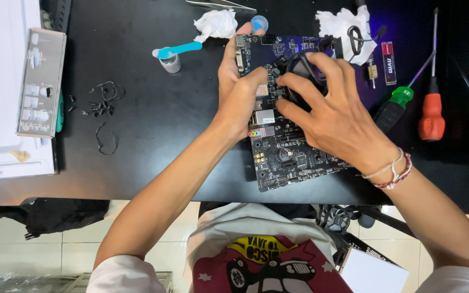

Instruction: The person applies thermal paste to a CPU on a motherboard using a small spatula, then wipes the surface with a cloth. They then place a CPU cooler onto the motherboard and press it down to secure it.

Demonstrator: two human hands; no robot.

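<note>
A small rectangular red-and-black label (389,63) lay on the black counter (153,130) at about one o'clock, printed in white. At nine o'clock stood a flat white box (1,97). A clear plastic wrapper (12,282) lay on the floor at seven o'clock.

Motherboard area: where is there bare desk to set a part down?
Bare desk lies between the cut cable ties and the left hand, and below them to the desk edge. Right of the motherboard, the screwdrivers crowd it.
</note>
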